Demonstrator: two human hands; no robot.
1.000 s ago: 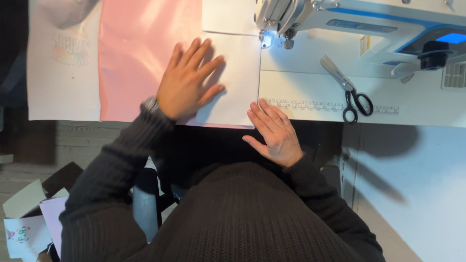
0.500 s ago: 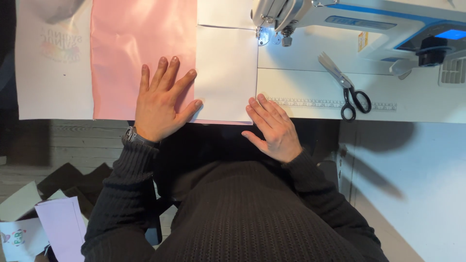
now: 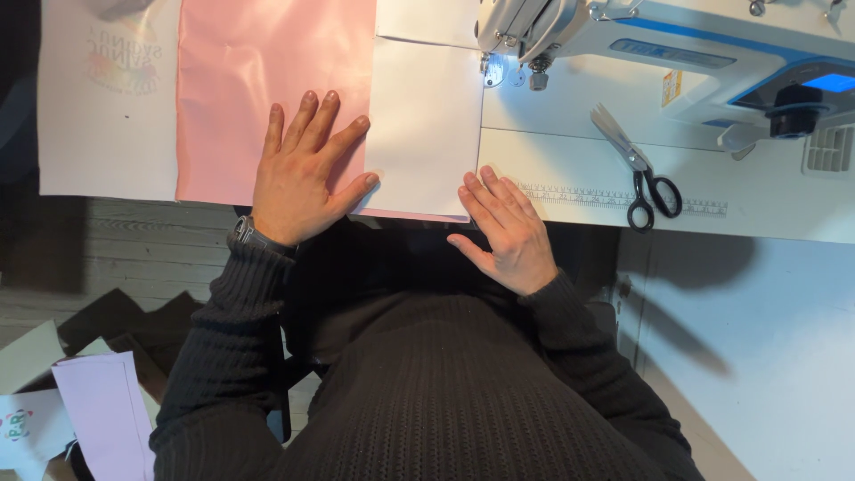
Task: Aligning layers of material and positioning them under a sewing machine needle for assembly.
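My left hand (image 3: 303, 174) lies flat with fingers spread on a pink fabric piece (image 3: 258, 80) near the table's front edge. Right of it a white fabric piece (image 3: 427, 125) overlaps the pink one and runs up to the needle of a white sewing machine (image 3: 570, 27). My right hand (image 3: 503, 227) rests open at the front edge, its fingertips touching the white piece's lower right corner. Neither hand grips anything.
Scissors (image 3: 637, 169) with black handles lie on the white table (image 3: 775, 209) right of my right hand. A white printed cloth (image 3: 107, 98) lies left of the pink one. Paper and fabric scraps (image 3: 98, 410) sit on the floor at lower left.
My left hand has slid left and toward me, off the white piece and onto the pink fabric. My right hand has stayed at the table edge.
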